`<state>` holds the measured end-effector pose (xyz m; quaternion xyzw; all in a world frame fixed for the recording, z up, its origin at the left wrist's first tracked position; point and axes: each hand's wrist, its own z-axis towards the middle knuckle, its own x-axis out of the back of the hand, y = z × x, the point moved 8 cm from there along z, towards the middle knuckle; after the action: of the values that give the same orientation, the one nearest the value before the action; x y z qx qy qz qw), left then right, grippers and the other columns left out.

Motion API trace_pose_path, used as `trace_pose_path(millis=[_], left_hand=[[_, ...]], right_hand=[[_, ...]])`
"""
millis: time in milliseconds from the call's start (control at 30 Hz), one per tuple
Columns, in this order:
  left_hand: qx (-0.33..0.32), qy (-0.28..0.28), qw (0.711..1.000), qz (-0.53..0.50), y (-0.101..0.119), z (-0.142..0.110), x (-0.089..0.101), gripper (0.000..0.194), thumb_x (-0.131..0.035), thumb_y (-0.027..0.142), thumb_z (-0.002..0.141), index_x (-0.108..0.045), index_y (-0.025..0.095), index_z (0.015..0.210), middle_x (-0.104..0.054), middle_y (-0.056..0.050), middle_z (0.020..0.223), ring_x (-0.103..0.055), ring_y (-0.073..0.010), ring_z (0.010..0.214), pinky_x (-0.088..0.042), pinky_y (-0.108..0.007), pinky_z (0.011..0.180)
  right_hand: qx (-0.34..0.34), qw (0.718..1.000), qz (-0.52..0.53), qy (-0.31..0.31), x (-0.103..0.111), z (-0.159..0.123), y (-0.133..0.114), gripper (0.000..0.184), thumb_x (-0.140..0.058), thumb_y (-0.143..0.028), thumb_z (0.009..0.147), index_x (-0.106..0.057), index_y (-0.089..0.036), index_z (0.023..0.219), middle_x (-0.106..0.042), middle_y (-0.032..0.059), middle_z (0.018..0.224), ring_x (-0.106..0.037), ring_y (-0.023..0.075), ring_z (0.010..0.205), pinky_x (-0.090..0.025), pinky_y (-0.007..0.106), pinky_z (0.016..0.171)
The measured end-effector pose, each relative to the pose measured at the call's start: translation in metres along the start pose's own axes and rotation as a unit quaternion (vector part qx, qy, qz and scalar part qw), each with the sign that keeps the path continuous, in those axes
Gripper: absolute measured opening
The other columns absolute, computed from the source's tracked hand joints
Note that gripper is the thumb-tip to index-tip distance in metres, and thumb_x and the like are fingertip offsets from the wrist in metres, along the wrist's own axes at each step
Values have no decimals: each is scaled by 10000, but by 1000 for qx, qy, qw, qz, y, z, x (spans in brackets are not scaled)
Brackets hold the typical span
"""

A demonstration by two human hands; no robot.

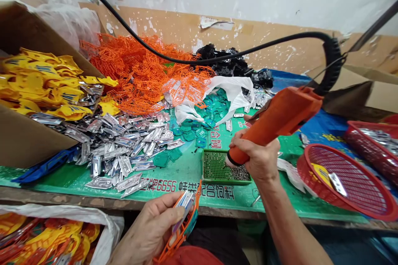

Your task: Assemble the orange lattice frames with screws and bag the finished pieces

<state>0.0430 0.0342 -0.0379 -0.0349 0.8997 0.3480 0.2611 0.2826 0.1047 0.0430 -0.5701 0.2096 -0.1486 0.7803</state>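
Observation:
My right hand is wrapped round an orange electric screwdriver, tilted so its tip points down into a green tray of small screws. A black cable runs from the tool's top end. Below the table edge, my left hand grips an orange plastic frame with a shiny metal plate and a teal piece against it. Left of the tray lies a pile of silver metal plates. Teal plastic pieces lie behind the tray.
Orange frames are heaped at the back, beside black parts. Yellow parts fill a cardboard box at left. A red basket stands at right. A white sack of assembled pieces sits lower left.

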Motion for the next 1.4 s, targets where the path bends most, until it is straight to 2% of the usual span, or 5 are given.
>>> trace_pose_path(millis=[433, 700, 933, 1200, 1400], left_hand=[[-51, -5, 997, 52, 0, 3, -5, 292, -785, 347, 690, -772, 212, 948, -694, -14, 752, -580, -125, 675, -437, -195, 634], [-66, 30, 993, 88, -2, 6, 7, 365, -790, 386, 679, -756, 237, 1010, -722, -12, 817, -598, -151, 732, -434, -206, 660], [-89, -1, 988, 124, 6, 8, 0, 303, -716, 365, 763, -740, 232, 1034, -678, 8, 787, -568, -139, 741, -399, -205, 672], [-121, -11, 985, 125, 17, 6, -14, 248, -719, 370, 731, -761, 166, 865, -621, 6, 625, -500, -130, 603, -338, -216, 563], [-111, 25, 986, 120, 15, 7, -11, 268, -716, 332, 699, -756, 145, 886, -581, 23, 572, -353, -72, 458, -211, -217, 457]], right_hand=[[16, 1000, -8, -7, -1, -2, 2, 137, -758, -249, 638, -655, -164, 607, -613, -6, 633, -570, 130, 534, -489, 303, 541], [24, 999, -22, -1, 0, -3, 3, 112, -746, -235, 643, -659, -166, 632, -612, -12, 627, -554, 124, 527, -477, 303, 548], [19, 999, -30, 1, -1, -2, 4, 111, -743, -226, 611, -650, -166, 620, -614, -7, 612, -545, 130, 538, -472, 298, 537], [19, 997, 69, 12, -8, -4, -41, 122, -720, -174, 579, -606, -169, 620, -587, -12, 577, -537, 139, 485, -473, 307, 483], [22, 988, 136, -64, -38, -30, -76, 172, -646, -152, 669, -632, -235, 820, -565, -26, 637, -564, 150, 578, -512, 333, 568]])
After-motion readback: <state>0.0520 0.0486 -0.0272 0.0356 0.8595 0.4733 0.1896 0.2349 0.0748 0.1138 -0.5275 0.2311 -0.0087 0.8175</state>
